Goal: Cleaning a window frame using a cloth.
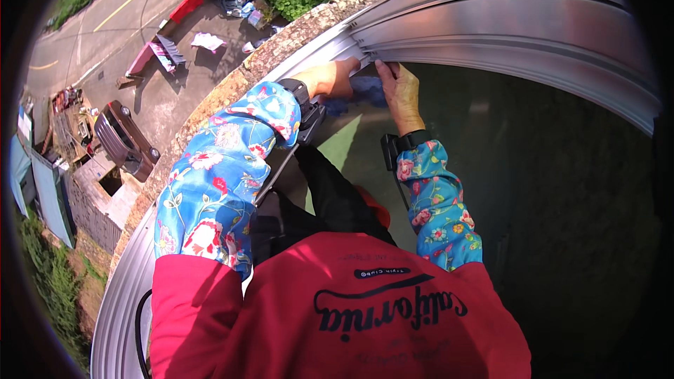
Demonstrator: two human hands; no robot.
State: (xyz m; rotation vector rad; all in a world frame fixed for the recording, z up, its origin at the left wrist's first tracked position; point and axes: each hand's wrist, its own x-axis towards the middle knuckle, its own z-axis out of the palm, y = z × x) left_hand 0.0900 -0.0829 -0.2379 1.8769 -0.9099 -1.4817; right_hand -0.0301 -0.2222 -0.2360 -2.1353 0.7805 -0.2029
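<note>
My left hand [334, 80] reaches over the metal sill track [310, 55] of a window, its fingers at the corner where the track meets the upright aluminium frame [453, 47]. Close beside it, my right hand [398, 89] has thumb and index finger against the lower edge of that frame. Whether either hand pinches something small cannot be made out. A blue cloth-like thing [368, 90] lies below and between the hands. Both forearms wear blue floral sleeves, with black straps at the wrists.
Outside the sill runs a rough stone ledge [221, 89]. Far below are a paved yard with a parked brown vehicle [126, 139], laundry [208, 42], a road and shrubs. A black cable [139, 326] hangs by the track at lower left.
</note>
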